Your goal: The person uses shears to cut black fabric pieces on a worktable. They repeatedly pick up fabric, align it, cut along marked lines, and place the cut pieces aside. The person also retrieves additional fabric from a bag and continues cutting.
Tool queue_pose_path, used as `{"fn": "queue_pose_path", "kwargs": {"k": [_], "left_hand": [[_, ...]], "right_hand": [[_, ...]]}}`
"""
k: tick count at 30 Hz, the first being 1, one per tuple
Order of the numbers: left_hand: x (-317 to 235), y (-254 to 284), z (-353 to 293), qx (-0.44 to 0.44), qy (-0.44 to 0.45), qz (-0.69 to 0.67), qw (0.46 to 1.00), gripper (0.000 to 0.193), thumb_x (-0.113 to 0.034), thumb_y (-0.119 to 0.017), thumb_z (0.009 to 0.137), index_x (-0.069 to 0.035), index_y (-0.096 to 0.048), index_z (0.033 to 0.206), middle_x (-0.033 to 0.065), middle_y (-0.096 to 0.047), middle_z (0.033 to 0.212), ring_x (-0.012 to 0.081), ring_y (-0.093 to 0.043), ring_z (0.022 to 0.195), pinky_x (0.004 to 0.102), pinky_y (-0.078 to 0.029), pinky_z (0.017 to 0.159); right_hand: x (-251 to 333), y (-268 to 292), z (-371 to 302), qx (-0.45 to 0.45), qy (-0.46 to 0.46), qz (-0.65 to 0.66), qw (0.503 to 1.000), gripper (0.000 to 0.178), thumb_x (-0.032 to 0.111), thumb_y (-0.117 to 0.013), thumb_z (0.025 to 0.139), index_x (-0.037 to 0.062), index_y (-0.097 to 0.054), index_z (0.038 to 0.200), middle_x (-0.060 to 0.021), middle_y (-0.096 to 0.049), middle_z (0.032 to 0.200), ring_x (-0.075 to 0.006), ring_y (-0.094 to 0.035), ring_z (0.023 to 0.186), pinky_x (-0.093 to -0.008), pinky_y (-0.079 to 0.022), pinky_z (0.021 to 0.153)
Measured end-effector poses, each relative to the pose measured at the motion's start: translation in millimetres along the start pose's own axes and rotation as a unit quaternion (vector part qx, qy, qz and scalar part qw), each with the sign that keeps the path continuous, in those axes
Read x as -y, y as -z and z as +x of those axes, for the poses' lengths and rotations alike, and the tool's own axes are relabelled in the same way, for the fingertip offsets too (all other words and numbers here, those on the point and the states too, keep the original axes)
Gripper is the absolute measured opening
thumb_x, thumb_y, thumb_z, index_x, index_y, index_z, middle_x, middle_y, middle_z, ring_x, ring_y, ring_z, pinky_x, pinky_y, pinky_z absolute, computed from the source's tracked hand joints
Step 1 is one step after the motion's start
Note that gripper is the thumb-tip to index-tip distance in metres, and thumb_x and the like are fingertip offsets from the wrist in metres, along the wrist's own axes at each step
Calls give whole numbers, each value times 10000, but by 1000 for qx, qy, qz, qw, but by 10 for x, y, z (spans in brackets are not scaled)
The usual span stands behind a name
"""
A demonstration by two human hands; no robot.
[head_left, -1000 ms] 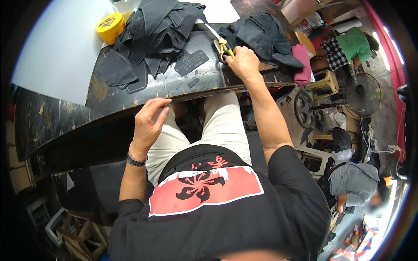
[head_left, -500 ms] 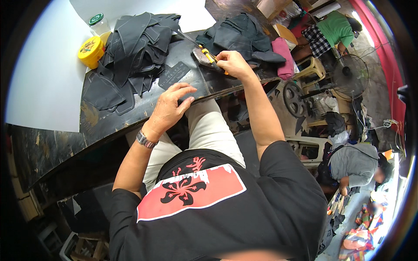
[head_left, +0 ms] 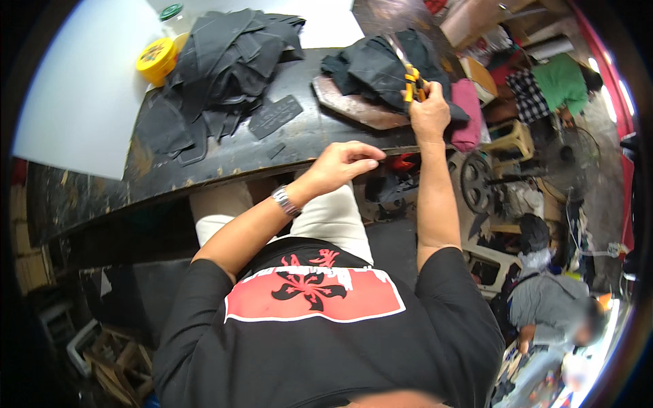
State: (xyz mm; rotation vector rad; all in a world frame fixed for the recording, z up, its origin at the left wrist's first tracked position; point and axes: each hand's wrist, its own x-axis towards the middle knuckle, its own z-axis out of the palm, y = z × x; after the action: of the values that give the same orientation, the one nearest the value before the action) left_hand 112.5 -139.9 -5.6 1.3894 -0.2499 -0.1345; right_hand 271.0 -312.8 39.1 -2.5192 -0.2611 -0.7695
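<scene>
My right hand (head_left: 431, 115) is closed around the handles of scissors (head_left: 412, 83), which are yellow and black. Their blades point away from me over a heap of dark cloth (head_left: 374, 68) at the table's right. Under the heap's near side shows a worn brown slab (head_left: 350, 105). My left hand (head_left: 340, 165) hovers by the table's front edge with nothing in it, thumb and fingers apart. Left of it, a flat dark cut piece with pale markings (head_left: 275, 117) lies on the black table (head_left: 224, 153), with a small dark scrap (head_left: 276, 150) nearer the edge.
A large pile of dark cut pieces (head_left: 231, 61) fills the table's left, beside a yellow tub (head_left: 156, 61) and a green-lidded jar (head_left: 173, 19). A pink cloth roll (head_left: 466, 115) borders the right. Beyond are a fan (head_left: 568, 156), a stool (head_left: 510, 143) and two people.
My right hand has carried the scissors right, and their blades now point farther up over the cloth heap. My left hand has moved right and off the tabletop, toward the front edge.
</scene>
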Motion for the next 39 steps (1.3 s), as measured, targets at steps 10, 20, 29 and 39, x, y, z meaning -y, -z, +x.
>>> {"fn": "queue_pose_path", "kwargs": {"k": [10,20,29,39], "left_hand": [[-146,85,-119,-2,53,-159,986,618,-235,-603,965,-35,-350,1493,124,-472,1446,190,-520,1244,337,-414,1040],[-370,706,-468,-274,-167,-311,895,312,-218,-644,945,-50,-605,1205,66,-652,1172,182,-610,1109,344,-461,998],[-282,940,-853,-410,-95,-251,872,264,-57,-662,921,-85,-618,1179,47,-670,1109,169,-671,974,306,-580,762],[-170,872,-884,-433,-109,-170,878,254,-75,-612,947,-40,-597,1198,58,-647,1130,152,-660,941,281,-568,718]], "right_hand": [[638,-144,-149,58,-38,658,750,352,-64,-760,772,51,-562,1038,32,-546,953,-68,-541,825,-214,-468,778],[1464,-120,-603,267,-184,659,679,389,8,-800,688,35,-605,1024,15,-585,795,-73,-556,602,-195,-442,529],[1357,-42,-983,447,-206,567,660,322,259,-798,821,19,-627,951,-62,-657,760,-132,-647,598,-219,-469,513],[1045,173,-1634,598,-174,413,664,422,405,-732,862,21,-605,982,-24,-608,744,-98,-634,670,-226,-458,595]]}}
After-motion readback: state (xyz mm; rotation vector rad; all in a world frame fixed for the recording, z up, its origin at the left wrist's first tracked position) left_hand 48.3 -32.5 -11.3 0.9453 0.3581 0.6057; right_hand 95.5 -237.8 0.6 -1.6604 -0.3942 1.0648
